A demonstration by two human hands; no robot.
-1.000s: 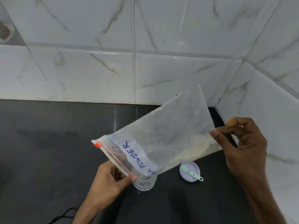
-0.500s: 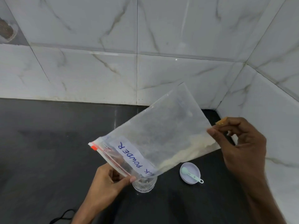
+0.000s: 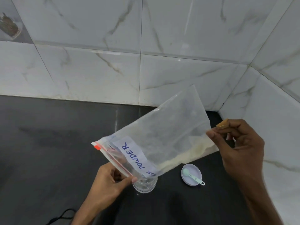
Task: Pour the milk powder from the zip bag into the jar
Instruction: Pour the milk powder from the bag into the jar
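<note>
A clear zip bag (image 3: 164,135) with a white label reading "POWDER" hangs tilted over the counter, its red zip edge lowest. Pale milk powder (image 3: 191,153) lies along the bag's lower edge. My left hand (image 3: 110,181) pinches the zip end just above a small clear glass jar (image 3: 144,185), whose mouth the bag hides. My right hand (image 3: 238,146) pinches the bag's raised bottom corner and also has a small tan piece (image 3: 222,124) between its fingers.
A round white lid (image 3: 192,173) with a small mint-green scoop (image 3: 194,176) on it lies on the black counter (image 3: 48,143) right of the jar. Marble-tiled walls close the back and the right. A black cable (image 3: 63,215) lies at the bottom edge.
The bag's raised end has dropped a little and the powder has slid further along the lower edge toward the zip end. Both hands keep their grip.
</note>
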